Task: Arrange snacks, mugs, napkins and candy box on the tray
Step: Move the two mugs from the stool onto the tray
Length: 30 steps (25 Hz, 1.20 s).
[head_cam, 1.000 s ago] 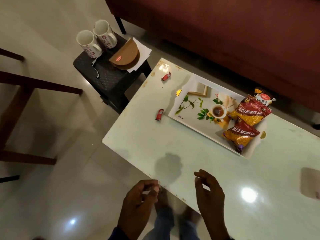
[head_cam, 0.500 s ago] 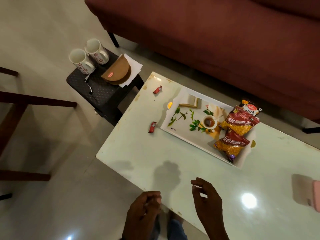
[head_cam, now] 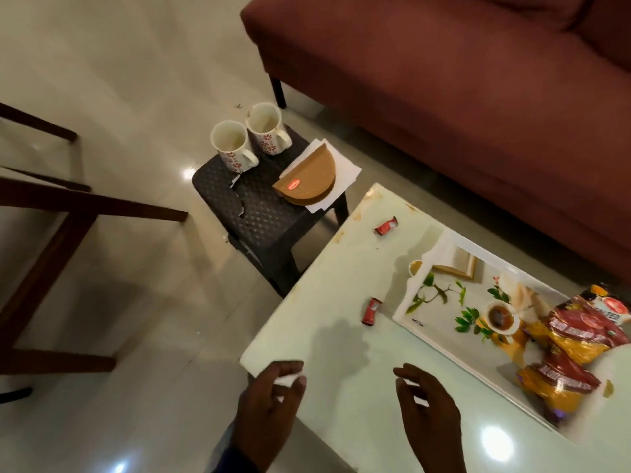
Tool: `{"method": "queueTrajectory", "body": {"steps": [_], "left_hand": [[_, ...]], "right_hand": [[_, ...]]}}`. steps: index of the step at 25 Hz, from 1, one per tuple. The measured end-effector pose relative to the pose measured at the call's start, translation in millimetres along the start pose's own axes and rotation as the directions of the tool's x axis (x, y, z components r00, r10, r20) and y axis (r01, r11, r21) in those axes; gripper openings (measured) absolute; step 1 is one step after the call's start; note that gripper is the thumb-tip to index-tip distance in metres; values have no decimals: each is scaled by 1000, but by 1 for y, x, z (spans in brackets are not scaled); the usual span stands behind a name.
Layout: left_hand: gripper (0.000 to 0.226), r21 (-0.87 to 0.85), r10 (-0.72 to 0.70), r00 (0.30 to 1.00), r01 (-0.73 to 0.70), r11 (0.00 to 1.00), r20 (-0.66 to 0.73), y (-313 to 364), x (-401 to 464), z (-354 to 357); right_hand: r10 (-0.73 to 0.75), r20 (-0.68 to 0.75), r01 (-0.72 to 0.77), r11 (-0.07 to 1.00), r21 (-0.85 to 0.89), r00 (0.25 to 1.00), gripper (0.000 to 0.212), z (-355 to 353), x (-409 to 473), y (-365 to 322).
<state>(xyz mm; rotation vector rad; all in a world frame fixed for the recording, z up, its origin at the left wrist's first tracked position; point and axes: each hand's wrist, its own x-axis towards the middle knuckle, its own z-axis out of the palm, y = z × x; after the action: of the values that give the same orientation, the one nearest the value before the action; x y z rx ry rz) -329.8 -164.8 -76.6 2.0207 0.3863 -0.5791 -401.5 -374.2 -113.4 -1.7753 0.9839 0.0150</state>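
A white tray (head_cam: 440, 332) printed with leaves and a teacup lies on the pale table (head_cam: 345, 339). Red-and-yellow snack packets (head_cam: 580, 339) lie on the tray's right end. Two small red candies (head_cam: 371, 311) (head_cam: 386, 226) lie loose on the table left of the tray. Two white floral mugs (head_cam: 234, 145) (head_cam: 266, 129) stand on a dark stool (head_cam: 259, 209), beside a brown half-round candy box (head_cam: 309, 180) resting on white napkins (head_cam: 343, 169). My left hand (head_cam: 269, 407) hovers at the table's near corner, fingers curled, empty. My right hand (head_cam: 426, 418) hangs over the table, fingers apart, empty.
A maroon sofa (head_cam: 461, 107) runs along the far side, close behind the table and stool. Dark wooden furniture legs (head_cam: 61, 230) stand on the tiled floor at the left. The stool sits just off the table's far left corner.
The view has swung left and closer, so the stool with the mugs sits nearer the middle. Both hands stay low at the table's near edge, holding nothing.
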Motion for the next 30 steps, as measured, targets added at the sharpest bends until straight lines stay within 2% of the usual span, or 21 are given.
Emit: {"method": "queueTrajectory", "body": {"steps": [4, 7, 10, 15, 20, 24, 26, 28, 30], "left_hand": [[12, 1, 28, 1000, -28, 1000, -2, 20, 93, -78], [10, -31, 96, 995, -95, 995, 15, 50, 160, -105], [14, -135, 108, 993, -101, 986, 40, 85, 222, -113], [21, -305, 38, 996, -13, 952, 77, 123, 289, -104], [36, -417, -157, 985, 173, 892, 73, 142, 340, -85], [9, -473, -204, 977, 205, 857, 54, 153, 368, -69], [16, -497, -261, 962, 265, 826, 80, 160, 374, -64], [34, -506, -337, 932, 358, 785, 136, 163, 380, -61], [39, -510, -349, 918, 394, 765, 187, 164, 385, -60]], "right_hand": [[-13, 49, 14, 999, -36, 999, 20, 90, 31, -68], [-111, 73, 114, 993, -40, 991, 18, 148, 66, -129], [-209, 94, 218, 971, -96, 973, 16, 191, 111, -191], [-331, 119, 345, 929, -131, 936, 16, 234, 175, -265], [-305, 108, 320, 934, -161, 946, 22, 272, 220, -289], [-323, -10, 316, 931, -185, 946, 27, 275, 250, -296], [-308, -28, 296, 933, -205, 951, 26, 273, 259, -294], [-314, -45, 294, 924, -243, 948, 25, 272, 263, -291], [-300, -45, 278, 925, -260, 953, 28, 271, 268, -289]]}}
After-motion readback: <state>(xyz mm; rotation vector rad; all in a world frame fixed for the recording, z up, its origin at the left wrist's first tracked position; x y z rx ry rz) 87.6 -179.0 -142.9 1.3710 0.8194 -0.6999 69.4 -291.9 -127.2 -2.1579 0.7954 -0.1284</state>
